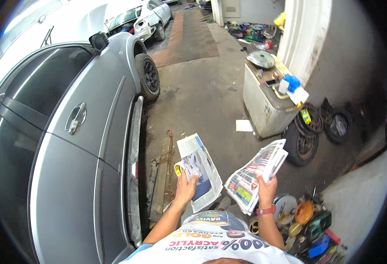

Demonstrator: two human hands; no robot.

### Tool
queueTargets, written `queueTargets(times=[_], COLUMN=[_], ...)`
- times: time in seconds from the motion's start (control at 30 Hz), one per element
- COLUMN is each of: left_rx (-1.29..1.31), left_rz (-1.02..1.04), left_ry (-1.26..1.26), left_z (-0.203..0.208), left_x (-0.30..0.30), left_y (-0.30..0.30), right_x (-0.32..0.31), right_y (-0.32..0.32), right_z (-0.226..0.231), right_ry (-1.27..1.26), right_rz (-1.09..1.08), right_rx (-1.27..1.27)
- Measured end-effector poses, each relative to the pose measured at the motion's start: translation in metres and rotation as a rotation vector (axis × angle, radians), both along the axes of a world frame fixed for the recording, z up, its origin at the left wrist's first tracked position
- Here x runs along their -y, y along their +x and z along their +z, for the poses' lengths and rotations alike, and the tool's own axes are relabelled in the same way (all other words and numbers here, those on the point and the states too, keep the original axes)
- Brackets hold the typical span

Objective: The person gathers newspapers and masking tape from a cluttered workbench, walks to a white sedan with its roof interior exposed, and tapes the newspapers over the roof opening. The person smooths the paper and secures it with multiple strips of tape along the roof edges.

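Plainly, both hands hold newsprint, well apart from each other, over the floor (193, 94). The left hand (185, 188) has its grip closed on the left edge of a newspaper sheet (205, 178), thumb lying over the printed face and fingers tucked out of sight; a yellow-edged roll (178, 170) sits at those fingers, possibly tape, though too little of it shows to be sure. The right hand (267, 188), with a red band (266, 211) on its wrist, has its grip closed around the right side of a thicker newspaper bundle (253, 178), folded and tilted up to the right. Along the left stands a grey car (109, 119), a wooden plank (161, 180) on the floor near it. Beyond the bundle, a white cabinet (259, 101) carries a round metal cover (261, 59) and a blue crumpled item (292, 82), with a tyre (300, 145) just beside it.
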State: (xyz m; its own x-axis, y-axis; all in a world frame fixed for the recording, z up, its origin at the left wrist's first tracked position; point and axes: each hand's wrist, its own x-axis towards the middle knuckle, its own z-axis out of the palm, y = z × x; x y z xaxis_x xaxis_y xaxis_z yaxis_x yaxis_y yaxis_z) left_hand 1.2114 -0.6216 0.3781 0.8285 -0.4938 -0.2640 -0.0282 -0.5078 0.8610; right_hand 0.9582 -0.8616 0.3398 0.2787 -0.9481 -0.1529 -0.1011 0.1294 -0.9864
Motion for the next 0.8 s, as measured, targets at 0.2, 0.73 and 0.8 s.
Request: queueTargets(times=[0.2, 0.73, 0.8], left_rx=[0.264, 0.377, 0.364], left_rz=[-0.066, -0.389, -0.412], left_ry=[-0.043, -0.045, -0.051], left_z=[0.005, 0.030, 0.026], left_x=[0.151, 0.553, 0.607], left_y=[0.126, 0.578, 0.631], right_x=[0.108, 0.430, 0.484], right_y=[0.220, 0.719, 0.771], right_z=[0.042, 0.070, 0.051], right_ry=[0.049, -0.160, -0.189], right_rz=[0.336, 0.424, 0.412], right_rx=[0.083, -0.087, -0.112])
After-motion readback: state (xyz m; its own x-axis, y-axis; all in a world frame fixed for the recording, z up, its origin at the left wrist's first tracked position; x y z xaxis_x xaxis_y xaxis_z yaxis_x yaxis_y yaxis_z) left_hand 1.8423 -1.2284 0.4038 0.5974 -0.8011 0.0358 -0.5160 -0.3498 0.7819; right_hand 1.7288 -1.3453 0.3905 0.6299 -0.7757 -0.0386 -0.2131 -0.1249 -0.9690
